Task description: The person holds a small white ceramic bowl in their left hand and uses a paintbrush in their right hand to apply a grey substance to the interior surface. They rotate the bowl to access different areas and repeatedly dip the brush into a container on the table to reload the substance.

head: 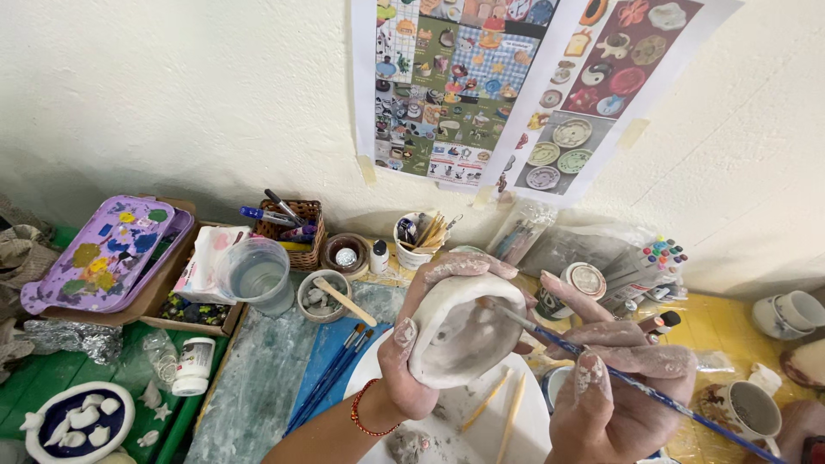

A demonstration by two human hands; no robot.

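Observation:
My left hand (412, 344) cups a white unfired clay piece (460, 331), hollow and oval, tilted on its side. My right hand (614, 387) grips a thin blue-handled paintbrush (601, 365) whose tip touches the upper rim of the clay piece. Both hands are smeared with pale clay. Below them lies a white round board (524, 430) with two wooden modelling sticks (498, 404) and a lump of grey clay (406, 447). A red string bracelet circles my left wrist.
A cup of cloudy water (256, 275), a small bowl with a wooden stick (325, 296), a basket of pens (292, 225), a purple paint palette (107, 253), blue brushes (331, 374), a marker set (657, 262), mugs (748, 408) and picture sheets on the wall (516, 86).

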